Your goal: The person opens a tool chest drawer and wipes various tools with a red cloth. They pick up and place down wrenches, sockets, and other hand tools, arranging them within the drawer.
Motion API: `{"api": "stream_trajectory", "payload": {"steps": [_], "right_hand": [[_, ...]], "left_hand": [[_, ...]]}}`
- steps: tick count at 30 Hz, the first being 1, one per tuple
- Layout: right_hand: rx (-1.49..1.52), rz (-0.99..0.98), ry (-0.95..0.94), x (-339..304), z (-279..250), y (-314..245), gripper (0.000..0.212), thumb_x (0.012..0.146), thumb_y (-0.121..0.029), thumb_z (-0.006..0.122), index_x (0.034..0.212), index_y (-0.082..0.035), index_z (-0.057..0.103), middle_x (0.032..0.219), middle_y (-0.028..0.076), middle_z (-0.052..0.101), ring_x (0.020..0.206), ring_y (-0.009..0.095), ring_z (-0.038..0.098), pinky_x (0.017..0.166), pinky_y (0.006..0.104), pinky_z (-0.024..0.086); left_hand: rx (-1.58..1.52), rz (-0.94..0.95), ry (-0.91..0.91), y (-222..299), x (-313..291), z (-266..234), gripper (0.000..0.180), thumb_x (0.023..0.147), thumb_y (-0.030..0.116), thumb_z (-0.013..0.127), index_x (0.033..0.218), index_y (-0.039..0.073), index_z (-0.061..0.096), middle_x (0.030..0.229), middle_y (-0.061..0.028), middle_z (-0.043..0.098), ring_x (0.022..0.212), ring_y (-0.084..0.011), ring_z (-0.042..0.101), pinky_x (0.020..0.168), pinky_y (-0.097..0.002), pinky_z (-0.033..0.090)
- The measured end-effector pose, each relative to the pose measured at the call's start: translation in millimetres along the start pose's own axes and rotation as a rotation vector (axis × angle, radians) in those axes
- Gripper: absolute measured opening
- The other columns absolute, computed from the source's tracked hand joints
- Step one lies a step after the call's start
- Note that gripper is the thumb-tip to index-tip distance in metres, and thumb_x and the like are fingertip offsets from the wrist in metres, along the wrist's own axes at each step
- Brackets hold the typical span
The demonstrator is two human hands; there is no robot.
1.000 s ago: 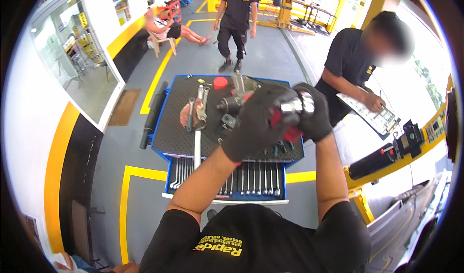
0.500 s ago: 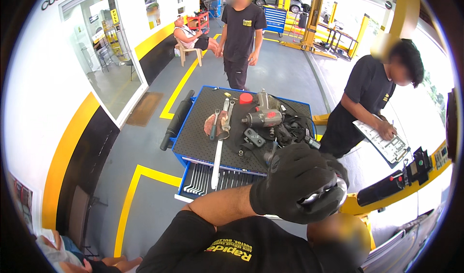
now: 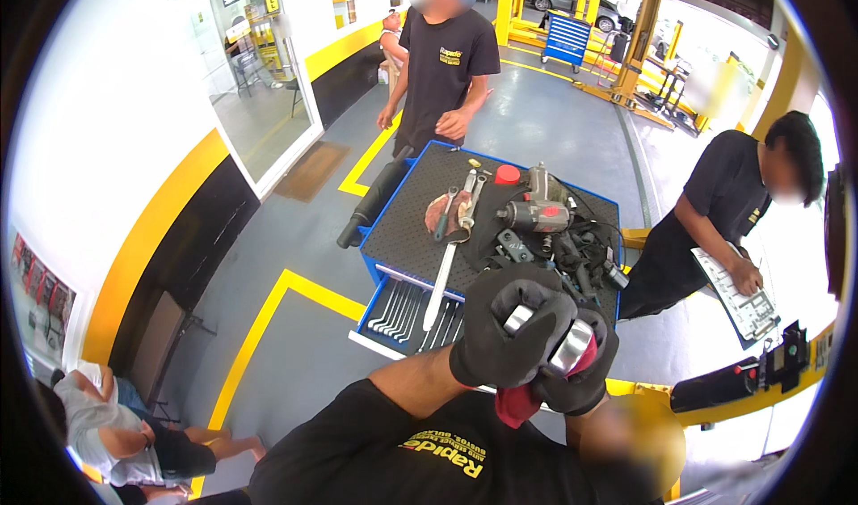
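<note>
Both my hands, in black gloves, are close together in front of my chest, just over the near edge of the tool cart (image 3: 420, 237). My left hand (image 3: 505, 335) is closed around a shiny metal ring (image 3: 518, 318). In my right hand (image 3: 594, 384), also closed, is a wider shiny metal ring (image 3: 572, 346) with a red cloth (image 3: 518, 404) around it. The cloth hangs below, between the hands. Fingers hide much of both rings, so their exact kind cannot be told.
On the cart lie an impact wrench (image 3: 536, 214), a long metal bar (image 3: 440, 286), a ratchet (image 3: 444, 214) and a red cap (image 3: 507, 175). Its open drawer (image 3: 384, 326) holds several wrenches. One person (image 3: 447, 67) stands beyond it; another, right, writes on a clipboard (image 3: 737, 295).
My hands have turned, and the two metal rings and red cloth now show. The view has shifted left; the person beyond the cart is nearer it.
</note>
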State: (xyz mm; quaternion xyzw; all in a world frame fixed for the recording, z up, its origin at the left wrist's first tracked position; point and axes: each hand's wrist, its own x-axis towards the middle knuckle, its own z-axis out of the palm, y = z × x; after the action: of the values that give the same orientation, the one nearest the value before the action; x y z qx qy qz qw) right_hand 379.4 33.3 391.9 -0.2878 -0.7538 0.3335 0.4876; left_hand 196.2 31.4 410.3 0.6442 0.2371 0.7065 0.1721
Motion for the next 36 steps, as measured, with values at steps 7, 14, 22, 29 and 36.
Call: {"api": "stream_trajectory", "payload": {"steps": [7,14,22,29,36], "right_hand": [[-0.504,-0.389,0.640,-30,-76,16,0.066,0.079,-0.022,0.076,0.139,-0.009,0.054,0.133,0.015,0.062,0.111,0.031,0.066,0.097,0.0442,0.056],[-0.651,-0.396,0.655,-44,-99,31,0.055,0.088,-0.016,0.071,0.139,-0.007,0.051,0.144,0.020,0.056,0.126,0.035,0.061,0.104,0.0436,0.057],[-0.686,-0.495,0.544,-48,-90,37,0.045,0.097,-0.009,0.069,0.137,-0.005,0.050,0.153,0.024,0.050,0.140,0.039,0.057,0.113,0.0432,0.057],[-0.478,-0.323,0.563,-84,-140,88,0.062,0.098,-0.021,0.063,0.153,-0.002,0.042,0.154,0.026,0.051,0.137,0.042,0.060,0.113,0.0455,0.056],[-0.467,-0.241,0.677,-68,-107,63,0.059,0.096,-0.010,0.068,0.151,-0.001,0.048,0.152,0.024,0.057,0.135,0.040,0.063,0.114,0.0460,0.053]], "left_hand": [[-0.587,-0.149,0.230,-60,31,-208,0.026,0.104,0.021,0.054,0.110,0.001,0.068,0.093,-0.0104,0.069,0.078,-0.0206,0.064,0.069,-0.0361,0.051],[-0.892,-0.697,0.513,-129,-16,-228,0.034,0.106,0.030,0.050,0.115,0.004,0.071,0.085,-0.0069,0.063,0.070,-0.0186,0.054,0.061,-0.0315,0.042],[-0.805,-0.691,0.538,-138,-32,-229,0.024,0.108,0.022,0.058,0.115,0.003,0.070,0.099,-0.0070,0.074,0.089,-0.0196,0.073,0.075,-0.0321,0.059],[-0.758,-0.662,0.462,-142,-41,-247,0.031,0.106,0.024,0.061,0.124,-0.001,0.069,0.102,-0.0138,0.076,0.086,-0.0245,0.074,0.075,-0.0349,0.061],[-0.478,-0.702,0.410,-132,-46,-244,0.026,0.109,0.023,0.058,0.119,0.002,0.071,0.105,-0.0070,0.075,0.092,-0.0203,0.072,0.086,-0.0345,0.061]]}}
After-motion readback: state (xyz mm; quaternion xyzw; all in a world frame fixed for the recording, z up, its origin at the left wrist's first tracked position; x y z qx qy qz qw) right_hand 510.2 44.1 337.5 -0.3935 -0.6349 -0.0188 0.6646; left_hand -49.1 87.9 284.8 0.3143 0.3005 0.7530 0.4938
